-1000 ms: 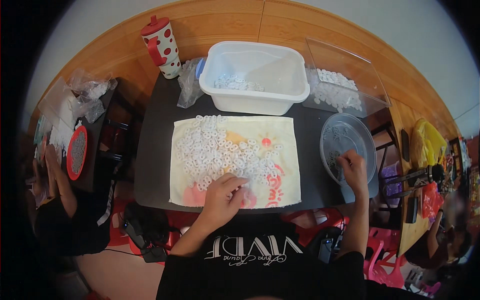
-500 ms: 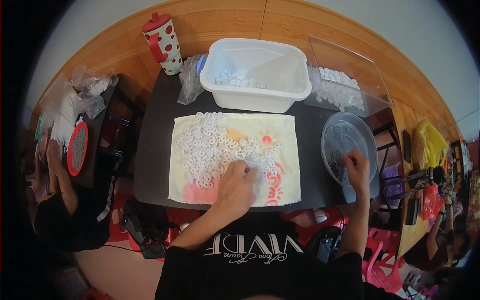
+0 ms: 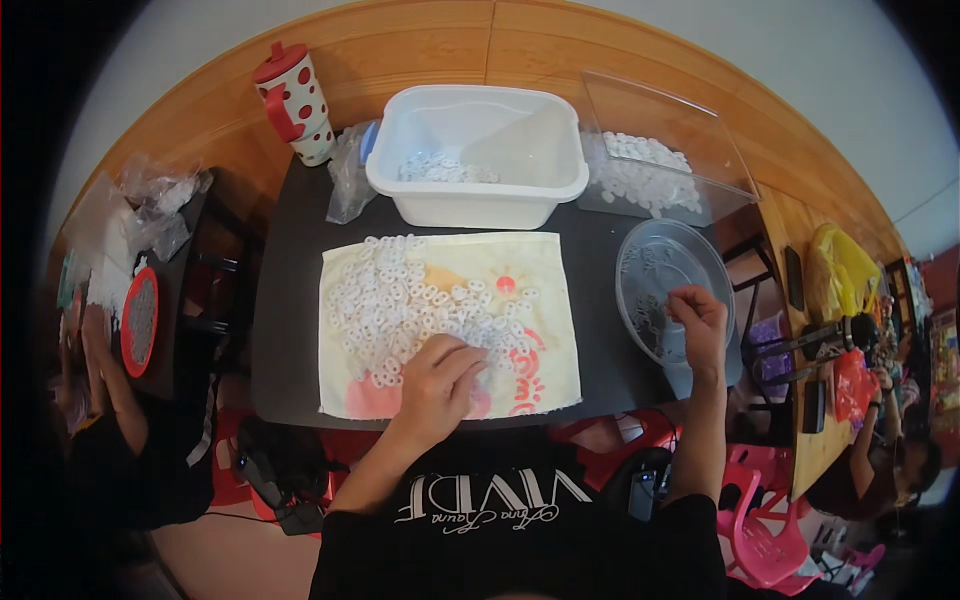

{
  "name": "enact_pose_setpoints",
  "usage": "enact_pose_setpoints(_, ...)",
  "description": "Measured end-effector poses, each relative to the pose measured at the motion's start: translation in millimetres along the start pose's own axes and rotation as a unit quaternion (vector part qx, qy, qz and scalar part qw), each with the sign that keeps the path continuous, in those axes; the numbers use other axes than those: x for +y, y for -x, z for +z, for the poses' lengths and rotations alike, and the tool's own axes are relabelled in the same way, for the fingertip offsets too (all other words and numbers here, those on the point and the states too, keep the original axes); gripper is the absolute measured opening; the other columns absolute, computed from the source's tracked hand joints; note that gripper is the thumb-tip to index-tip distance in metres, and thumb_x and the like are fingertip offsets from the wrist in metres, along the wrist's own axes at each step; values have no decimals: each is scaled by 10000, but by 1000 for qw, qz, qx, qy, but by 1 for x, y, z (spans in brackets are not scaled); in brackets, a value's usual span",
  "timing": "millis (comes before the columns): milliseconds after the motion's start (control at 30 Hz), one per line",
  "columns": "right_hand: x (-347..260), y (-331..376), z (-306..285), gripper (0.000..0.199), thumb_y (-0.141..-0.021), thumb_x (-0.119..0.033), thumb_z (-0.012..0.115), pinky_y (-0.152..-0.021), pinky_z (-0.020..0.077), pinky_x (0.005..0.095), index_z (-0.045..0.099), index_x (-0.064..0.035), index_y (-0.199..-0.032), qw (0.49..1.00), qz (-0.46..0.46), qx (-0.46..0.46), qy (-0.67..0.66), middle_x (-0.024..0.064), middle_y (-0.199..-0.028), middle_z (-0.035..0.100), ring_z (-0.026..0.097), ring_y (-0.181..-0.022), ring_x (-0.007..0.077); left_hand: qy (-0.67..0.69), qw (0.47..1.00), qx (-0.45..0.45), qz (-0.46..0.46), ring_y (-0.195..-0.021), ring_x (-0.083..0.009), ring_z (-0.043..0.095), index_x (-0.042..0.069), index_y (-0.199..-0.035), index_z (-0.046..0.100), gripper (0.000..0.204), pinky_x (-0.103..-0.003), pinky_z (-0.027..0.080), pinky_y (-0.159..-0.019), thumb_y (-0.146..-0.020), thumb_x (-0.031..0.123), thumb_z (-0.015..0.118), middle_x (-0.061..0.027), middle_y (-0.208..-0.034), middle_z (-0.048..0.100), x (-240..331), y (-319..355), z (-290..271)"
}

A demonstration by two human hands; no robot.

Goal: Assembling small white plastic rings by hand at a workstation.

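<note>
My left hand [image 3: 438, 388] hangs over the near part of a pale printed cloth [image 3: 548, 350], beside a spread pile of small white plastic pieces with two holes [image 3: 385, 300]. Its thumb and fingers are pinched together; whatever is between them is too small to make out. To the right, my right hand [image 3: 703, 325] is at a clear round plastic bowl [image 3: 690, 255], its fingertips pinched above small dark metal bits [image 3: 650, 310] lying in the bowl. I cannot tell what those fingertips hold.
Behind the cloth stands a white plastic tub [image 3: 480, 208] with more white pieces. A clear bin [image 3: 650, 175] of white discs is at the back right. At the back left are a spotted tumbler [image 3: 298, 110] and a plastic bag [image 3: 348, 185]. Other people work at both sides.
The view has shifted, so the table sits further left. My left hand has drawn slightly left over the cloth, its fingers less blurred. My right hand has shifted slightly at the bowl, still pinched.
</note>
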State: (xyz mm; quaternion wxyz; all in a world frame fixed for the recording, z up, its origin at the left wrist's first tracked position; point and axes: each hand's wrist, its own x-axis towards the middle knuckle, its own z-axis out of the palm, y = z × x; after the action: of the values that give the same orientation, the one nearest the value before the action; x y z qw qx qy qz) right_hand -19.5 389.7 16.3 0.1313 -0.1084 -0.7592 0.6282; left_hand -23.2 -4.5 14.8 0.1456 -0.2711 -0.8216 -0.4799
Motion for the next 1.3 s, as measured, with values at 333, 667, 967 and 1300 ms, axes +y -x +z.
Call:
enact_pose_setpoints(333, -3, 1, 0, 99, -932, -13, 642, -709, 464, 225, 711, 0, -1001, 1000, -8, -8, -8, 27, -836, 693, 625, -750, 89, 131, 989, -16, -72, -743, -230, 649, -26, -1038, 720, 178, -302, 502, -656, -882, -82, 656, -133, -888, 656, -2, 3, 0)
enact_pose_setpoints(667, -13, 3, 1, 142, -910, 56, 620, -747, 519, 261, 705, 28, -1020, 976, -122, 20, 178, 55, -858, 706, 663, -822, 112, 144, 986, -18, -85, -737, -184, 631, -10, -1033, 744, 216, -273, 482, -657, -845, -97, 682, -106, -855, 669, -2, 4, 0)
enact_pose_setpoints(967, -2, 4, -7, 165, -919, 57, 606, -768, 524, 262, 707, 37, -1048, 976, -108, 14, 190, 69, -863, 709, 675, -830, 136, 155, 983, -25, -100, -723, -165, 613, -19, -1028, 744, 204, -261, 464, -651, -850, -96, 682, -100, -845, 663, 0, 4, 2)
enact_pose_setpoints(1300, -10, -3, -7, 166, -920, 53, 587, -748, 503, 296, 707, 33, -1033, 943, -147, -20, 299, 118, -875, 684, 669, -829, 205, 191, 975, -25, -109, -731, -144, 597, -27, -1020, 745, 190, -252, 456, -652, -854, -96, 684, -86, -842, 659, -2, 6, 2)
